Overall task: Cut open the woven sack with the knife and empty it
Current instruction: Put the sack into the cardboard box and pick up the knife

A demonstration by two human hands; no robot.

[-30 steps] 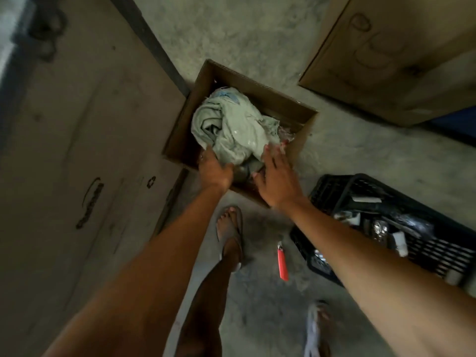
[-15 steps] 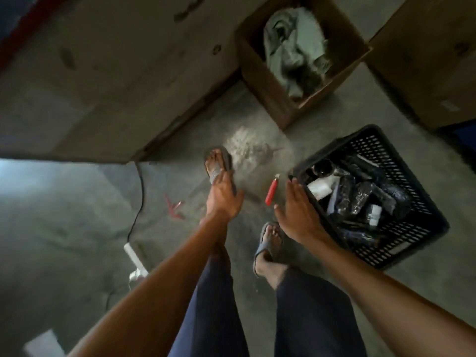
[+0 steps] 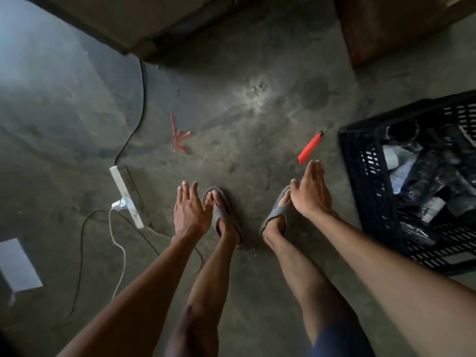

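Note:
A red-handled knife lies on the concrete floor, just left of a black plastic crate. My right hand hangs above the floor with fingers straight, its fingertips a little short of the knife's near end, holding nothing. My left hand is stretched out flat and empty beside my left foot. The woven sack is out of view.
The crate holds several dark wrapped items. A white power strip with a plugged charger and cables lies at left. Red plastic strips lie on the floor. Cardboard boxes stand along the top edge. My sandalled feet stand between my hands.
The view has swung down and away from the box with the sack. Both hands pulled back from that box and now hang low over the floor, the right one near the knife.

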